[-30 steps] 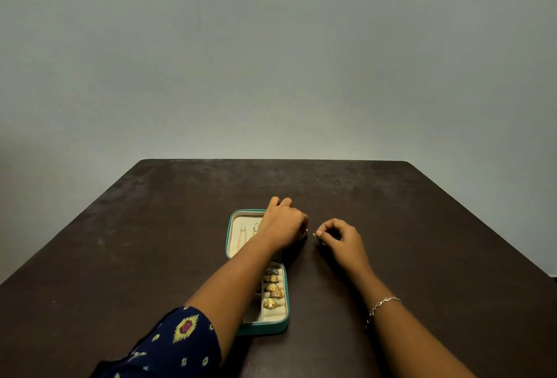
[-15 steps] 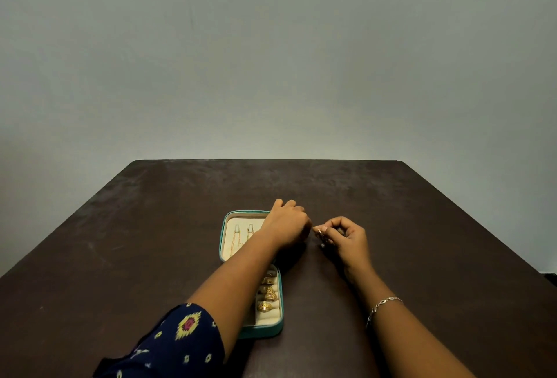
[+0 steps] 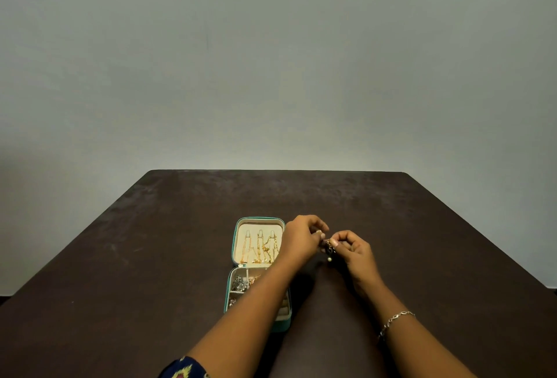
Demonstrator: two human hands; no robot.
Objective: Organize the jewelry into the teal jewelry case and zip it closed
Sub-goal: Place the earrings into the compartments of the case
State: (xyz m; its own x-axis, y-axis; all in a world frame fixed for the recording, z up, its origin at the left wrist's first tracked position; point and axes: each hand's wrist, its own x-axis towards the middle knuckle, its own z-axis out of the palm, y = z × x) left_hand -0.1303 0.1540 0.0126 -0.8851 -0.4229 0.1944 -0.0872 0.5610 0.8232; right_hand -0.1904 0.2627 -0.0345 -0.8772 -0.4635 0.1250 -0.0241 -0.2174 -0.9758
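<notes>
Two hands, one tiny piece | left hand (image 3: 301,240) and right hand (image 3: 357,252) fingers curled, both pinching a small dangly pale-bead earring (image 3: 329,252) just right of the open teal jewelry case (image 3: 285,325), above the dark brown worktop (image 3: 150,257) | risk imo: fumbled handoff, it drops and rolls away

Head view: worn on the head, faces forward and down across the counter (image 3: 150,257).
Nearness: arm's reach.

Navy sleeve (image 3: 184,369) with yellow-pink motif on left arm, 1 silver chain bracelet (image 3: 394,320) on right wrist
</notes>
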